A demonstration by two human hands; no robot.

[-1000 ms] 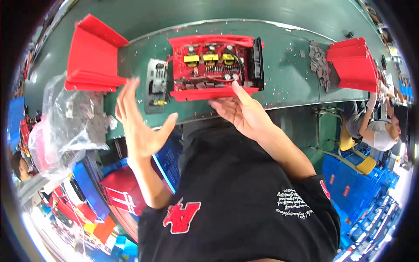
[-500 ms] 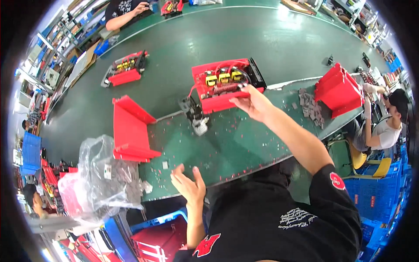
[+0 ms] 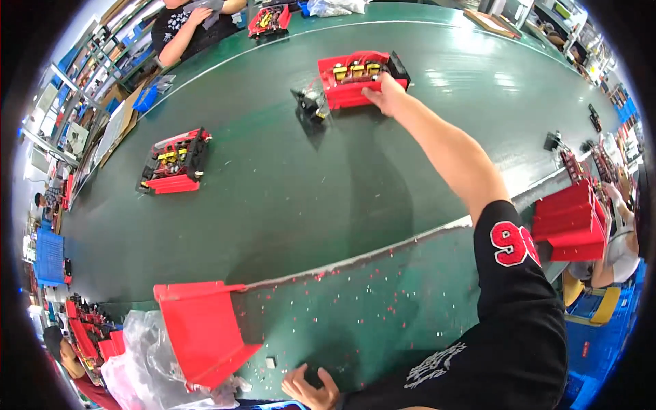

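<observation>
My right hand (image 3: 390,96) reaches far across the green table and grips the near right corner of a red-cased electrical unit (image 3: 347,98). Inside the open-topped case are yellow-wrapped coils, and a black panel (image 3: 398,67) closes its right end. A second black end piece (image 3: 309,106) dangles by wires off the left side. Low in the picture, my left hand (image 3: 311,388) is empty with its fingers apart, by the near edge of the bench. A small grey pad (image 3: 270,363) lies close to it.
A bent red metal cover (image 3: 201,335) stands at the lower left against clear plastic bags (image 3: 140,348). Another red cover (image 3: 570,222) stands on the right. A similar unit (image 3: 173,164) sits at left, one more (image 3: 269,22) beside a person at the far side. Red and white scraps litter the near bench.
My right hand has carried the red unit from the near bench edge to farther out on the table, its loose end piece trailing along. The whole view has shifted. My left hand stays near the edge.
</observation>
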